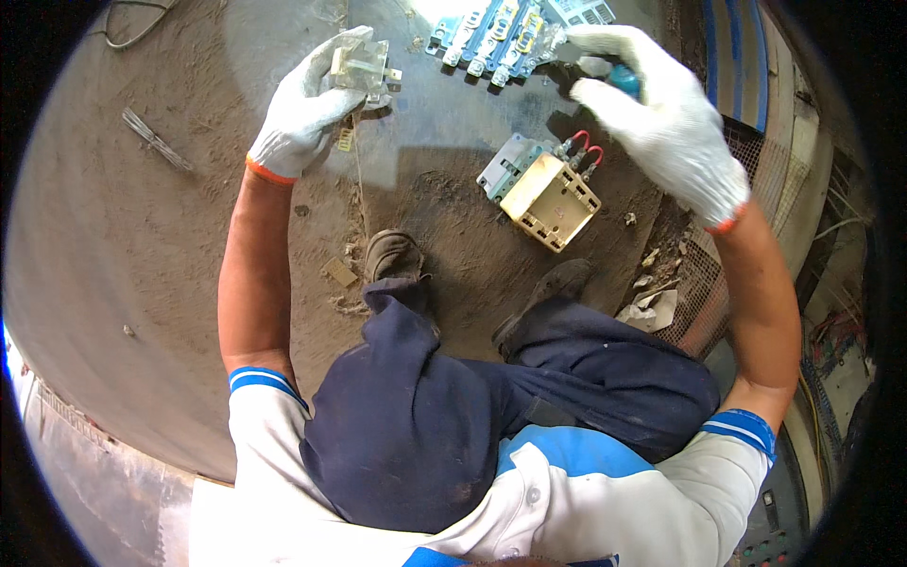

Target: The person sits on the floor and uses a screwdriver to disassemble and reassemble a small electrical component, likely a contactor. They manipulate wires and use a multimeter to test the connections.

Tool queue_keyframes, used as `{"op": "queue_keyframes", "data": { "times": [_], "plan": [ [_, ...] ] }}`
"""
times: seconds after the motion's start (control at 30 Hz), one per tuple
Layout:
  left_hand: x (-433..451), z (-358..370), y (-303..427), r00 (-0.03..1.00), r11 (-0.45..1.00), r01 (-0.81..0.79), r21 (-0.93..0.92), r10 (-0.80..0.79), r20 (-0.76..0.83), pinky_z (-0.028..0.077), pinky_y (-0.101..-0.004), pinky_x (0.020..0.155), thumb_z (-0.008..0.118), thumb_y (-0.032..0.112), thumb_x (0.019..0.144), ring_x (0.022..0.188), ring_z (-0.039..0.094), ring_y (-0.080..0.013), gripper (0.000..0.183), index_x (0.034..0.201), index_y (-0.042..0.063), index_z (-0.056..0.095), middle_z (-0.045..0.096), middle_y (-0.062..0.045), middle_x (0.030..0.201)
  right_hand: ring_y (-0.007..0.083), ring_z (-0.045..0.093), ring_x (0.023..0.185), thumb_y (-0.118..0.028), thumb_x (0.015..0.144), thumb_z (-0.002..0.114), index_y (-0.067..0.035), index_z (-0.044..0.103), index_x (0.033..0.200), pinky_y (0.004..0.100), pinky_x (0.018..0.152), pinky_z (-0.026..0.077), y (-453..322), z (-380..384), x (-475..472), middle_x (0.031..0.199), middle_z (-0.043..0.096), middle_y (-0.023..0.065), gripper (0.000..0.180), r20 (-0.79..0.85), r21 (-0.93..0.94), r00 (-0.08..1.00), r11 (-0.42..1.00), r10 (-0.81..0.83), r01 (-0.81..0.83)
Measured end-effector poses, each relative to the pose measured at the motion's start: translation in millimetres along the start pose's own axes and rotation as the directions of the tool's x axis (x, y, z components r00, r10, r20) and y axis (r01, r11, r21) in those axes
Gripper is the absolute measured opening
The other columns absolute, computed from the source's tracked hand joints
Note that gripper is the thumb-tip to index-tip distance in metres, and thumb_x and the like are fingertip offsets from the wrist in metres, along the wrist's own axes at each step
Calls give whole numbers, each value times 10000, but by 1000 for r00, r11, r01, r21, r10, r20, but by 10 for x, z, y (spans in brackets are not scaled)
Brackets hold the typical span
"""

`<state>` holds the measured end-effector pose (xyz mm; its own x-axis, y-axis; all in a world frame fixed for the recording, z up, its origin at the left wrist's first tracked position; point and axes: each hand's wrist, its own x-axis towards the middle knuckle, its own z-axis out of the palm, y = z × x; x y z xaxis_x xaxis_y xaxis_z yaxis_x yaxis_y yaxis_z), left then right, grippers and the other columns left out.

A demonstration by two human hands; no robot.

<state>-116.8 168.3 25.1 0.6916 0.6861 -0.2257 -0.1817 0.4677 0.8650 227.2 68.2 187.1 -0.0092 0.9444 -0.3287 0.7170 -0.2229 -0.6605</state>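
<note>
In my gloved left hand is a clear plastic block with a metal tab sticking out on its right side. My gloved right hand curls around a teal object, perhaps a tool handle; most of it is hidden by the glove. Thumb and index finger of that hand are apart. Close to its fingertips lies a blue-based electrical block with three rows of metal terminals and some yellow parts. Crumpled clear plastic lies at its right end. Below stands a cream and grey electrical switching device with short red wires.
A bundle of thin rods or ties lies on the dusty floor at left, below a cable loop. Wire mesh and paper scraps are at right. My shoes rest just below the work area.
</note>
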Motion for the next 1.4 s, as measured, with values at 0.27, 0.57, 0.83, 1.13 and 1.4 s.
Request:
{"op": "queue_keyframes", "data": {
  "times": [0.27, 0.57, 0.83, 1.13, 1.4],
  "plan": [
    [264, -150, -71, 999, 974, -32, 223, 31, 8, 532, -361, 1028, 787, 215, 866, 1218, 624, -209, 732, 1506, 39, 478, 609, -113, 1360, 333, 608, 1168, -325, 896, 711, -73, 505, 1463, 383, 950, 521, 233, 402, 520, 1327, 562, 203, 654, -16, -443, 999, 896, -41, 30],
    [758, -79, -102, 993, 832, -119, 541, 97, 69, 509, -368, 1045, 778, 230, 842, 1230, 613, -228, 721, 1486, 54, 505, 616, -124, 1359, 423, 594, 1217, -417, 852, 747, -157, 507, 1457, 485, 1035, 493, 438, 497, 573, 1307, 584, 233, 701, -51, -529, 994, 847, -96, 55],
    [1056, -42, -81, 986, 771, -164, 616, 128, 102, 490, -383, 1060, 766, 228, 820, 1236, 608, -259, 712, 1469, 64, 524, 620, -140, 1360, 390, 644, 1172, -406, 874, 730, -112, 577, 1382, 452, 1017, 508, 388, 495, 631, 1277, 669, 204, 606, -33, -372, 999, 927, 30, -40],
    [1284, -28, -59, 981, 724, -193, 662, 130, 145, 469, -401, 1077, 753, 226, 795, 1244, 602, -293, 703, 1450, 76, 546, 625, -158, 1361, 394, 640, 1177, -338, 881, 750, -101, 571, 1384, 446, 1018, 508, 458, 534, 612, 1285, 662, 203, 584, -51, -322, 999, 947, -16, -1],
    [1393, -31, -49, 968, 700, -246, 671, 144, 205, 450, -417, 1092, 742, 224, 772, 1251, 597, -323, 697, 1432, 86, 566, 629, -173, 1362, 363, 636, 1229, -287, 871, 778, -20, 566, 1392, 410, 1055, 495, 468, 548, 609, 1326, 646, 234, 622, -70, -319, 997, 948, -17, -6]
  ]
}}
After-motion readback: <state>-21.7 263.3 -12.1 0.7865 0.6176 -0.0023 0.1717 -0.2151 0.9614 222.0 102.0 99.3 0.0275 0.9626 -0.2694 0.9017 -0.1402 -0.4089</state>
